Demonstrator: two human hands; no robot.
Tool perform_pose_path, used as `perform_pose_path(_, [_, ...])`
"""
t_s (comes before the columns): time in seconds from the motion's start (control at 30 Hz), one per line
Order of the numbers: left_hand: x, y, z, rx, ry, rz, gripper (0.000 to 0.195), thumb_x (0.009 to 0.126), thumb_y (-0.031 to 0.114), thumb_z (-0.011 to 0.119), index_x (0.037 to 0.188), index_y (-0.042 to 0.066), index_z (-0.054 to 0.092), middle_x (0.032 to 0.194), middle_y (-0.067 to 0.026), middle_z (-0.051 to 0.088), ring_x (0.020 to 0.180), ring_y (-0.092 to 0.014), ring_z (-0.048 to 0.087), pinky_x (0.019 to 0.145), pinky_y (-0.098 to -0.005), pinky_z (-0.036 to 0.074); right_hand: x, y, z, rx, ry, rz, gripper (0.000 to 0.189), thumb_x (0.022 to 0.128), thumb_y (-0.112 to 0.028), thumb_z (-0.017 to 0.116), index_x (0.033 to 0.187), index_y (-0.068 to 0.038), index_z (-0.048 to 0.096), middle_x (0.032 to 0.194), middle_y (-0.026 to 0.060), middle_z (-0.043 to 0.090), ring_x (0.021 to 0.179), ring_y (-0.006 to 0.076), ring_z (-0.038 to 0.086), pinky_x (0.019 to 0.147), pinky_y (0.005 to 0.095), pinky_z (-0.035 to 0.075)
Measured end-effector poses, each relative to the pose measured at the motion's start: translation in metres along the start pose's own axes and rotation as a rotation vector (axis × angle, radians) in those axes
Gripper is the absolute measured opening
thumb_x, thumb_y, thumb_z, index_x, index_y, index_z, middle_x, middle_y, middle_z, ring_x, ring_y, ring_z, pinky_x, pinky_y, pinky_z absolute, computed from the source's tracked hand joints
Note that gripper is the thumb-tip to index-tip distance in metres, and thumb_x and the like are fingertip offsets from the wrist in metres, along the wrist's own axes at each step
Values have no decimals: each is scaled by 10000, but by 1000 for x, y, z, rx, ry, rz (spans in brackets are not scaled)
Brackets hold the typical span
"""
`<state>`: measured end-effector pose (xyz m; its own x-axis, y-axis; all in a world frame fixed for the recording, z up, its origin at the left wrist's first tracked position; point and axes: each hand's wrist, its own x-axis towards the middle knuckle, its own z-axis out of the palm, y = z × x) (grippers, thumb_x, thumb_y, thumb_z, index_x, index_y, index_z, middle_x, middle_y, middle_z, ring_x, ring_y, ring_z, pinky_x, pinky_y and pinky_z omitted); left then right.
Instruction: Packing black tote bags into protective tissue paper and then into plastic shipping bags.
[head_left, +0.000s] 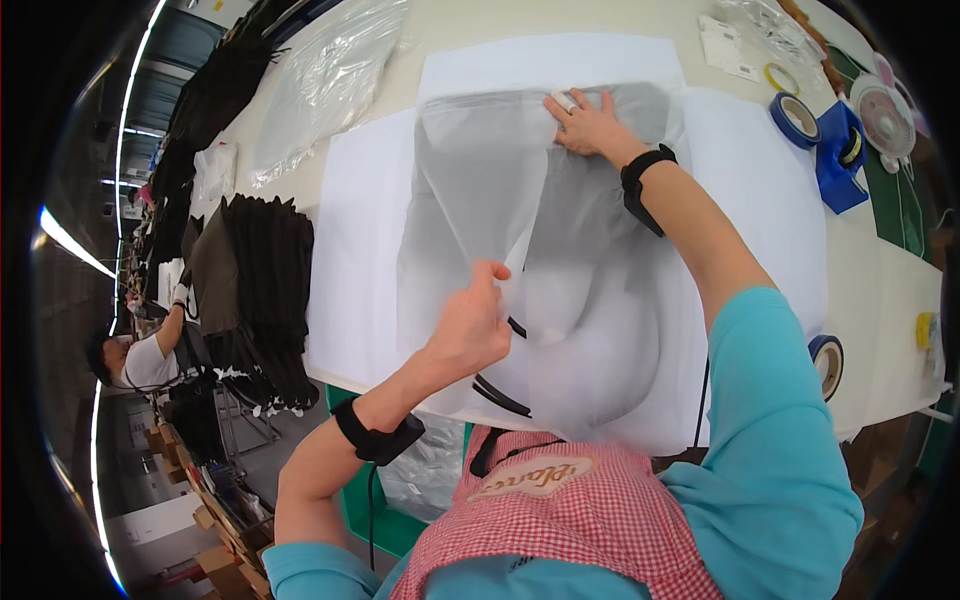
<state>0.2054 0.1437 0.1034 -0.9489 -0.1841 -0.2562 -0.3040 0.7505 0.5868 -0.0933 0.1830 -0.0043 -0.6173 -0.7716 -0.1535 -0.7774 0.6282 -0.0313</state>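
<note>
Before me on the table, white translucent tissue paper (480, 157) covers a dark grey item (637, 112), apparently a bag with black straps or handles (501, 396). My right hand (589, 126) rests on top of it near the far edge, fingers spread. My left hand (471, 319) has a raised fold of the translucent sheet pinched between thumb and fingers, over the item's near left part. White paper sheets (352, 247) lie beneath and to both sides.
Clear plastic bags (330, 90) lie far left; dark bags (262, 300) are stacked nearer. At right are a blue tape dispenser (841, 161), tape rolls (795, 120) and a pink-and-white fan (885, 112). A green bin (375, 517) stands below the table edge. Another person (150, 356) works at left.
</note>
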Motion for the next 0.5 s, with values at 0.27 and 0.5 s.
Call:
perform_pose_path(0.27, [14, -25, 43, -75, -819, 84, 294, 654, -35, 402, 946, -7, 400, 543, -153, 503, 539, -316, 541, 495, -383, 409, -6, -6, -3, 85, 42, -30, 567, 860, -406, 312, 1347, -173, 139, 1355, 56, 283, 1293, 229, 111, 990, 564, 74])
perform_pose_path(0.5, [149, -60, -45, 34, 166, 303, 417, 720, 86, 529, 1119, 30, 424, 1026, -163, 555, 983, -291, 529, 816, -414, 406, -4, -1, 3, 59, 55, -25, 562, 864, -393, 316, 1350, -175, 138, 1347, 57, 299, 1295, 224, 103, 996, 559, 64])
